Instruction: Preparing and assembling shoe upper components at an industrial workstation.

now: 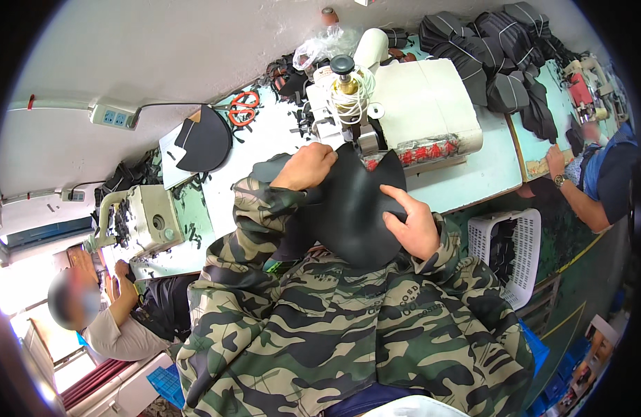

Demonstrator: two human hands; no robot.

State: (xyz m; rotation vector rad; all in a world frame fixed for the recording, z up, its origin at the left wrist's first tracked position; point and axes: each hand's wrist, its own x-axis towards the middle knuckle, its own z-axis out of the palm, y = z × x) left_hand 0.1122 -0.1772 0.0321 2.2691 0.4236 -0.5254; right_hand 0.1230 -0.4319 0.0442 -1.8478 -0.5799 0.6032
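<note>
A smooth black sheet piece (355,208), wide and rounded with a notch at its far edge, spans the space between my body and a cream bench machine. Its far edge lies at the machine's working head (366,141). My left hand (306,167) is closed, fingers curled on the piece's far left edge beside the head. On the right side of the piece rests my right hand (412,226), thumb and index finger stretched apart on its surface; the other fingers are partly hidden. Another dark piece (272,167) lies under my left wrist.
Orange-handled scissors (243,109) and a cut black piece (204,144) lie left on the table. Bundled dark pieces (466,52) are stacked back right. A white basket (525,257) stands right. Co-workers sit left (122,323) and right (605,181); another machine (150,219) stands left.
</note>
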